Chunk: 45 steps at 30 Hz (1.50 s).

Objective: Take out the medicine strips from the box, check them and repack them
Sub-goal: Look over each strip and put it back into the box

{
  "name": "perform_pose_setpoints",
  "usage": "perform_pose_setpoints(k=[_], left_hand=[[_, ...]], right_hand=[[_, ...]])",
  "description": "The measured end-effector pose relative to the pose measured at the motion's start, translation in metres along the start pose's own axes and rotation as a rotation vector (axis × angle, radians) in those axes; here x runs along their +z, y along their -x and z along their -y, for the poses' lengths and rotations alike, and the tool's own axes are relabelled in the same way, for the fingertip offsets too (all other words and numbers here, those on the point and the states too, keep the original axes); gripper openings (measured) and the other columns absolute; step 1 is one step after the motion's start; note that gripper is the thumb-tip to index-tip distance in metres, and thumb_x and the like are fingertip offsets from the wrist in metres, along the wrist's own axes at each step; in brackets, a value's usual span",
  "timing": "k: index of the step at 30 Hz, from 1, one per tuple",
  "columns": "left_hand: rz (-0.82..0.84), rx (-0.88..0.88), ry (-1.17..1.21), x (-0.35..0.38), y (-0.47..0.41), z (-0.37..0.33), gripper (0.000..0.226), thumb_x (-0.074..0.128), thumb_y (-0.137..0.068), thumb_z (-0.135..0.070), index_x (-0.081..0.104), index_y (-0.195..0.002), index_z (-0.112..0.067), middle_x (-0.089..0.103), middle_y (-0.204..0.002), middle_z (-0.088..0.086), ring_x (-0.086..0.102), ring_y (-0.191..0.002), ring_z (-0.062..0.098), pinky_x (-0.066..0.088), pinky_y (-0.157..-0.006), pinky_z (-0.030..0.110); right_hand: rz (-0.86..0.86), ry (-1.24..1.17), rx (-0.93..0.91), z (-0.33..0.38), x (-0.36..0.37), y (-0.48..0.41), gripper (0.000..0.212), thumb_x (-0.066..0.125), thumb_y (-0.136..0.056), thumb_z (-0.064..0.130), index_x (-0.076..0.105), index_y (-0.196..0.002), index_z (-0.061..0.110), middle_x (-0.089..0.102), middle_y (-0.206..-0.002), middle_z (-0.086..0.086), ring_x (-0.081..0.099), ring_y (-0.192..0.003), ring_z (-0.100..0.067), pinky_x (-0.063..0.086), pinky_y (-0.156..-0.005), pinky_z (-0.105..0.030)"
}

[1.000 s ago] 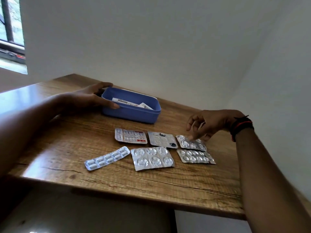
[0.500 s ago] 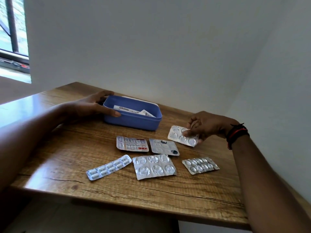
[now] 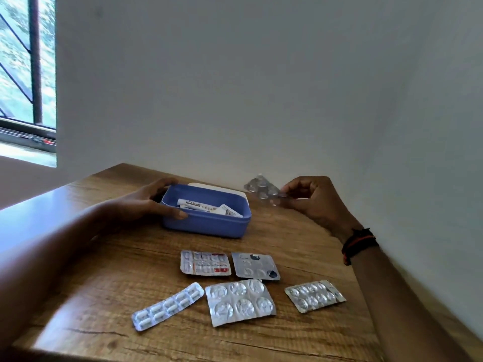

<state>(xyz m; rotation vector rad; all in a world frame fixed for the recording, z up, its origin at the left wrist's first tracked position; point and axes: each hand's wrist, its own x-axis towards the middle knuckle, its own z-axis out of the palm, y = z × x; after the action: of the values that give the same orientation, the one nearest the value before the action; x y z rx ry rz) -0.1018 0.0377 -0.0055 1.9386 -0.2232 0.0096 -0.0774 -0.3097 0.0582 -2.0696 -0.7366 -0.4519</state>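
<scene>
Strip [image 3: 262, 189], foil blister: pinched by one edge in my right hand [image 3: 311, 202], held above the tabletop [image 3: 300, 246] right of the box [image 3: 206, 227], likely for checking. Left hand [image 3: 146, 205] curls round the box's corner, steadying it; five strips [image 3: 240, 301] lie spread nearer me.

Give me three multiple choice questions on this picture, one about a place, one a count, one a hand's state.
1. Where is the strip the right hand pinches? A) raised, right of the blue box B) inside the box C) under the left forearm
2. How many strips lie on the table? A) three B) seven C) five
3. The left hand: A) lies flat B) grips the box's end C) holds a strip
Answers: 1 A, it hangs clear of the wood; 2 C, five lie before the box; 3 B, thumb and fingers clasp its end.
</scene>
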Motion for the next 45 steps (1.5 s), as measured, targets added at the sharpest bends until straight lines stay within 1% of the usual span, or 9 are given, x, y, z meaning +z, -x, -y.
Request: perform_pose_setpoints(k=[5,11,13,17,24,30,34,38,45], left_hand=[[0.016,0.006,0.016,-0.002,0.000,0.002,0.098,0.090,-0.048,-0.050,0.039,-0.131,-0.040,0.054,-0.123,-0.011,0.057,-0.107,0.009,0.050,-0.077,0.019],[0.022,0.008,0.026,-0.002,0.001,0.002,0.101,0.087,-0.030,-0.059,0.042,-0.120,-0.047,0.053,-0.116,-0.016,0.056,-0.103,0.007,0.050,-0.071,0.016],[0.027,0.001,0.036,0.000,0.003,0.000,0.093,0.088,-0.032,-0.057,0.043,-0.113,-0.050,0.052,-0.115,-0.017,0.056,-0.100,0.005,0.050,-0.068,0.013],[0.023,-0.002,0.010,0.001,0.004,0.000,0.093,0.084,-0.045,-0.047,0.039,-0.126,-0.042,0.053,-0.118,-0.013,0.056,-0.104,0.007,0.050,-0.072,0.017],[-0.017,-0.023,-0.058,0.000,0.003,0.000,0.104,0.084,-0.053,-0.042,0.033,-0.143,-0.026,0.050,-0.138,0.002,0.053,-0.119,0.019,0.046,-0.103,0.041],[-0.018,-0.027,-0.055,0.002,0.003,-0.001,0.115,0.089,-0.047,-0.045,0.032,-0.145,-0.025,0.049,-0.139,0.001,0.052,-0.120,0.018,0.046,-0.101,0.036],[-0.012,-0.019,-0.053,0.005,0.002,-0.004,0.101,0.081,-0.057,-0.038,0.031,-0.144,-0.024,0.047,-0.135,-0.002,0.051,-0.111,0.013,0.046,-0.081,0.021],[-0.004,-0.014,-0.028,0.005,0.002,-0.003,0.100,0.085,-0.057,-0.034,0.033,-0.142,-0.025,0.049,-0.131,-0.002,0.053,-0.106,0.009,0.047,-0.081,0.022],[-0.032,0.008,-0.017,0.006,0.004,-0.001,0.098,0.080,-0.055,-0.036,0.038,-0.142,-0.021,0.055,-0.130,-0.004,0.056,-0.105,0.003,0.046,-0.079,0.019]], right_hand=[[-0.361,0.436,-0.558,-0.006,0.012,-0.003,0.012,0.080,-0.073,-0.003,0.074,-0.080,0.005,0.074,-0.092,-0.008,0.069,-0.089,-0.020,0.055,-0.081,-0.029],[-0.372,0.449,-0.594,-0.006,0.016,-0.002,0.012,0.078,-0.076,0.001,0.074,-0.085,0.008,0.074,-0.098,-0.005,0.068,-0.094,-0.017,0.054,-0.084,-0.026],[-0.338,0.391,-0.559,-0.006,0.018,-0.002,0.013,0.078,-0.076,0.000,0.074,-0.087,0.007,0.074,-0.094,-0.005,0.070,-0.090,-0.016,0.057,-0.081,-0.029],[-0.253,0.255,-0.431,-0.005,0.027,0.000,0.013,0.075,-0.081,0.004,0.076,-0.093,0.010,0.075,-0.092,0.000,0.071,-0.085,-0.006,0.056,-0.080,-0.020],[-0.056,-0.019,0.049,-0.006,0.055,-0.011,0.029,0.071,-0.086,0.009,0.068,-0.115,0.011,0.074,-0.089,-0.008,0.068,-0.064,-0.006,0.056,-0.065,-0.019],[0.073,-0.072,0.231,-0.010,0.071,-0.027,0.014,0.071,-0.086,0.013,0.072,-0.100,0.011,0.073,-0.086,0.000,0.064,-0.066,-0.001,0.052,-0.059,-0.017],[0.087,-0.046,0.212,-0.009,0.075,-0.024,0.018,0.067,-0.090,0.025,0.073,-0.103,0.015,0.071,-0.094,0.008,0.065,-0.080,-0.005,0.056,-0.066,-0.021],[0.058,-0.042,0.229,-0.006,0.052,-0.022,0.009,0.067,-0.090,0.019,0.073,-0.095,0.015,0.071,-0.088,-0.001,0.057,-0.057,0.000,0.051,-0.056,-0.017],[0.650,0.067,0.507,-0.009,0.007,0.003,0.026,0.076,-0.080,0.022,0.074,-0.104,0.012,0.072,-0.092,0.000,0.060,-0.069,-0.005,0.053,-0.067,-0.024]])
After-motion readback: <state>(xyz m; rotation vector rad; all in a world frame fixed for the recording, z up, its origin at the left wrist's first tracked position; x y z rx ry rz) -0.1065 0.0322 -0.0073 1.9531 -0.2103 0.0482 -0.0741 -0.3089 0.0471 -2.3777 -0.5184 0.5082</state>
